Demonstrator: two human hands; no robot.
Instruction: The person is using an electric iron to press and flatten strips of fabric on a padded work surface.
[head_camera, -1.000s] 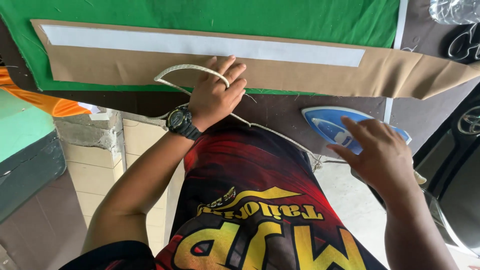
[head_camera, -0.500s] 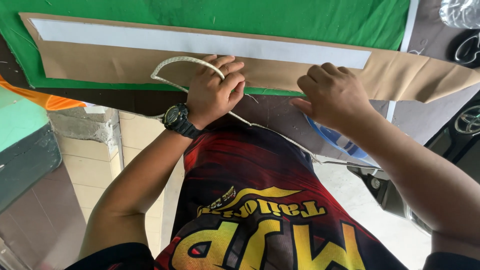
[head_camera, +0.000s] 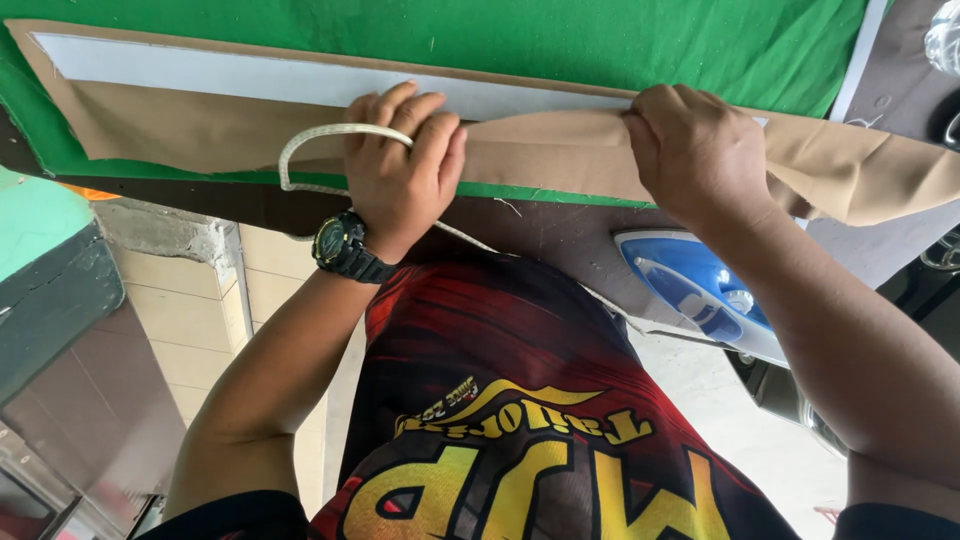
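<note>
A long tan fabric strip (head_camera: 220, 130) lies on green cloth (head_camera: 600, 40), with a white stiffening band (head_camera: 250, 78) along its far edge. My left hand (head_camera: 400, 165), with a black wristwatch, presses flat on the tan fabric, and a loop of tape measure (head_camera: 320, 135) pokes out from under its fingers. My right hand (head_camera: 690, 150) pinches a fold of the tan fabric and lifts it over the white band. The strip's right end (head_camera: 880, 175) lies rumpled beyond that hand.
A blue and white clothes iron (head_camera: 700, 290) rests on the dark table surface (head_camera: 540, 230) under my right forearm. A teal box edge (head_camera: 50, 270) sits at the left, above a tiled floor. Metal objects show at the far right edge.
My right hand came from above the iron to the tan fabric and gripped a fold of it. My left hand stayed pressed on the fabric.
</note>
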